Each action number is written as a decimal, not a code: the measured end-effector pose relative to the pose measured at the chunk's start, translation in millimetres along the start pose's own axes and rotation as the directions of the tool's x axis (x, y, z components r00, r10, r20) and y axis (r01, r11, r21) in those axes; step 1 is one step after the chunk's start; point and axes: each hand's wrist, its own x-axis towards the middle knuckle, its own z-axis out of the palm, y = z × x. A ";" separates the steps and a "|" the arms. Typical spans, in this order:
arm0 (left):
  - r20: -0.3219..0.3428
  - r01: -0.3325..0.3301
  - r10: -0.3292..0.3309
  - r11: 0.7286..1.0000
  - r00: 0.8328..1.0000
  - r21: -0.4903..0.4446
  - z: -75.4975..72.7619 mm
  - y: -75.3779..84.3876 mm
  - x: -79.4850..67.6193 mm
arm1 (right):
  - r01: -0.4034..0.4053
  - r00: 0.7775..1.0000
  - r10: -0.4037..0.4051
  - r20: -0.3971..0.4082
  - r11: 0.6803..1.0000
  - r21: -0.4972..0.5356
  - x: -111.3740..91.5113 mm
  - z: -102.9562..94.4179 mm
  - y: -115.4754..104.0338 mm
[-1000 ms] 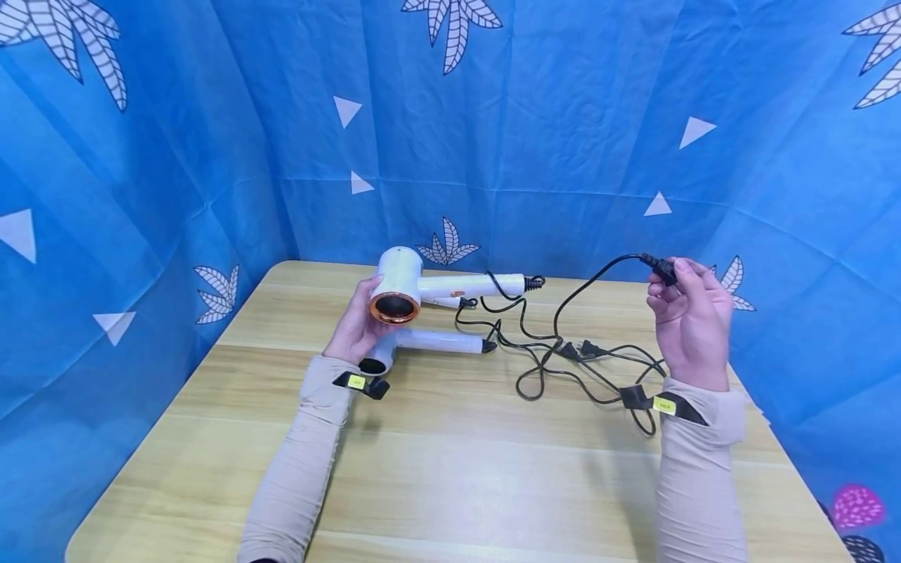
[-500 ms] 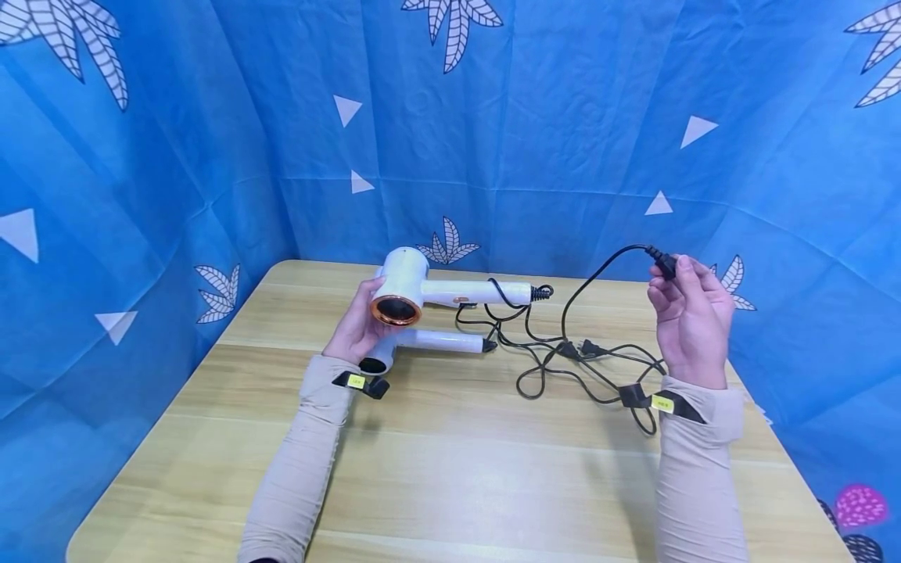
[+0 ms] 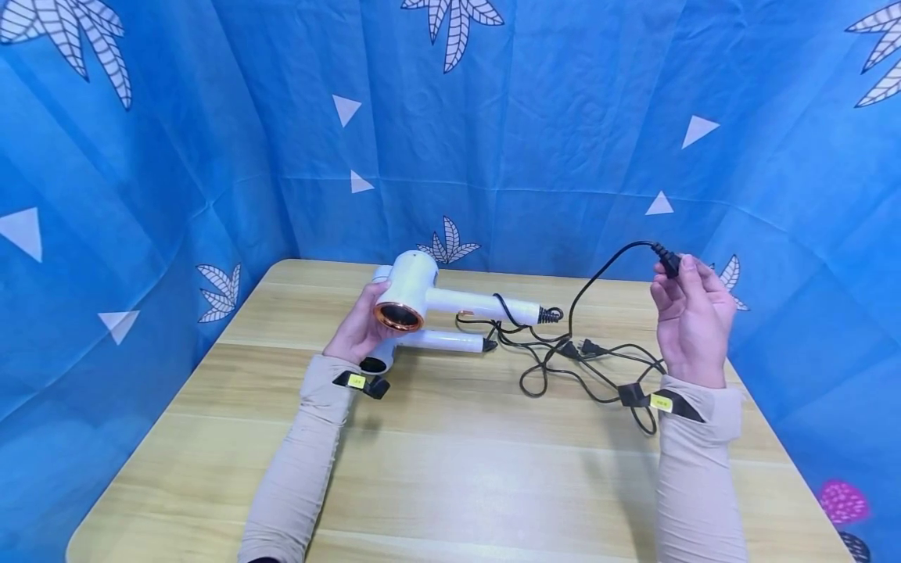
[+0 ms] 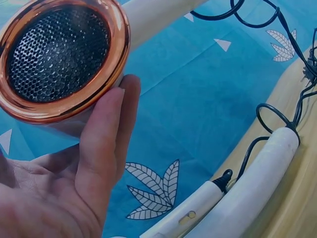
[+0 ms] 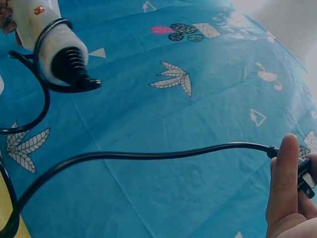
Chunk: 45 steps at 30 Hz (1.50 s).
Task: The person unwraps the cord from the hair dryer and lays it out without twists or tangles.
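My left hand [image 3: 357, 324] grips a white hair dryer [image 3: 414, 275] by its barrel, holding it above the table with its handle pointing right and slightly down. A copper ring frames its dark mesh grille [image 4: 59, 54], which faces the left wrist camera. Part of the cord loops round the handle near the black strain relief [image 5: 69, 64]. Between thumb and fingers of my right hand [image 3: 693, 320] is a black power plug [image 3: 668, 263], raised at the right, its cord [image 3: 594, 274] arching down to the table. In the right wrist view, fingers partly hide the plug.
Beneath the held dryer, a second white hair dryer [image 3: 443, 341] lies on the wooden table [image 3: 450, 469]. A third one [image 3: 382, 272] lies behind, mostly hidden. Tangled black cords and another plug [image 3: 591, 348] spread across the middle right. Blue patterned cloth [image 3: 549, 117] surrounds the table.
The held dryer has shifted slightly right and its handle has tipped downward. My right hand keeps hold of the plug, which has risen slightly and moved a little right.
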 end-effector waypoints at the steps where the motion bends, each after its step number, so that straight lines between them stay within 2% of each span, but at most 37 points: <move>1: 0.009 -0.002 0.002 1.000 1.000 0.007 -0.2 -0.7 0.0 | 0.009 1.000 -0.009 -0.009 1.000 0.000 -0.6 0.1 -0.1; 5: 0.032 0.007 -0.008 1.000 0.999 0.025 -0.6 -2.3 -0.4 | 0.045 0.998 -0.045 -0.036 0.999 0.014 -3.3 0.9 -1.1; 14: 0.033 0.046 -0.051 0.991 0.998 0.123 -5.5 -4.7 -0.1 | 0.106 0.993 -0.103 -0.054 0.993 0.060 -7.0 0.8 -4.5; 21: 0.060 0.030 -0.042 0.981 0.997 0.192 -7.8 -6.4 -0.1 | 0.151 0.988 -0.146 -0.058 0.983 0.102 -10.1 1.2 -7.9; 26: 0.064 0.036 -0.049 0.980 0.997 0.197 -8.8 -7.7 1.0 | 0.192 0.981 -0.186 -0.055 0.970 0.146 -12.9 0.8 -16.0; 31: 0.032 0.061 -0.068 0.982 0.997 0.181 -10.8 -8.7 1.9 | 0.215 0.976 -0.207 -0.060 0.953 0.213 -13.0 -2.3 -32.9; 35: -0.015 0.086 -0.084 0.981 0.996 0.174 -17.1 -9.5 1.4 | 0.224 0.973 -0.198 -0.122 0.936 0.272 -11.7 -13.3 -52.9; 38: -0.045 0.096 -0.089 0.980 0.995 0.174 -25.4 -9.5 -1.4 | 0.280 0.953 -0.231 -0.195 0.920 0.275 -10.0 -27.1 -69.4; 41: -0.074 0.099 -0.087 0.980 0.993 0.172 -35.9 -8.6 -5.6 | 0.310 0.934 -0.231 -0.273 0.902 0.299 -7.7 -46.1 -90.9; 45: -0.127 0.095 -0.075 0.982 0.989 0.164 -50.9 -6.0 -13.0 | 0.310 0.932 -0.179 -0.316 0.845 0.437 -7.3 -77.5 -120.8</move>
